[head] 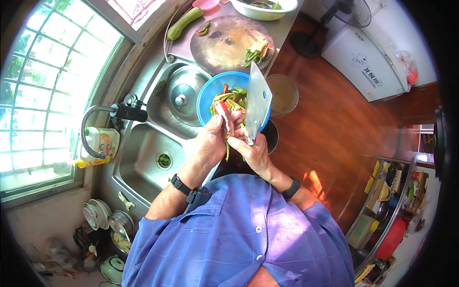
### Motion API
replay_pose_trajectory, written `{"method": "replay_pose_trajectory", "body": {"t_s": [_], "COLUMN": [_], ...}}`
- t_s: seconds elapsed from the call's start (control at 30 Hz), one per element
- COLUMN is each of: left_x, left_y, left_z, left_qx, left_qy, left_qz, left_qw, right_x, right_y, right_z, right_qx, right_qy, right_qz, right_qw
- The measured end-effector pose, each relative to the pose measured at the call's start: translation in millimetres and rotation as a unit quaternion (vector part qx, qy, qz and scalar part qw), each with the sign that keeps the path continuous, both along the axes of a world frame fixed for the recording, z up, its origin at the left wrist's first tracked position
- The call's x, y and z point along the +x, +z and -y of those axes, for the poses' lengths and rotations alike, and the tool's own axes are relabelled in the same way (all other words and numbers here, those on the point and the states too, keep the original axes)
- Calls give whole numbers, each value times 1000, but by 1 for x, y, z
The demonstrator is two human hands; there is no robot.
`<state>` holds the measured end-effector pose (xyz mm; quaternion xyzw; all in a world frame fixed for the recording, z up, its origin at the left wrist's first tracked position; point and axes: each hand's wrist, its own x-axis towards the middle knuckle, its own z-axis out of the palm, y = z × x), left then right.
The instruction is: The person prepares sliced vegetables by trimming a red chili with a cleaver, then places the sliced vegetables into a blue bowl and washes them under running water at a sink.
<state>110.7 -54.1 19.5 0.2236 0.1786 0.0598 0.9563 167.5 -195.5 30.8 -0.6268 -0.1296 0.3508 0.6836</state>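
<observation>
My left hand [212, 138] grips a red chili pepper [225, 116], slit open, its green stem hanging below. In my right hand [254, 150] is a broad metal cleaver [259, 98], blade pointing away from me, while the fingertips touch the pepper's lower end. Both hands are above the near side of a blue plastic bowl [203, 93]. Cut green and red pepper pieces [233, 98] lie in the bowl. Beyond it, a round wooden chopping board [222, 48] carries a heap of pepper stems and cores [256, 52] and a small green pepper [203, 29].
To the left are a double steel sink [143, 161], a metal lid [179, 80] in its far basin, and a faucet [131, 113]. A long green gourd [184, 23] and a white basin [269, 14] stand behind. Below the counter's right edge is a round bucket [285, 93].
</observation>
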Motion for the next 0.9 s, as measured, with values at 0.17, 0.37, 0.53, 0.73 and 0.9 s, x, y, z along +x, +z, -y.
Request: {"method": "replay_pose_trajectory", "body": {"t_s": [0.17, 0.37, 0.53, 0.73, 0.9], "left_x": [9, 21, 25, 36, 31], "left_y": [0, -5, 19, -24, -28], "left_z": [14, 44, 83, 115, 127], "left_qx": [-50, -54, 9, 40, -44], "left_qy": [7, -60, -58, -136, -135], "left_qz": [-19, -13, -64, -69, -180], "left_qw": [999, 997, 996, 987, 973], "right_x": [4, 23, 31, 44, 45], "right_y": [4, 4, 3, -47, -66], "right_z": [12, 40, 67, 106, 136], "right_qx": [11, 4, 61, -74, -64], "right_qy": [-41, -46, -78, -210, -235], "right_qz": [43, 85, 30, 29, 16], "right_qw": [998, 995, 995, 975, 970]}}
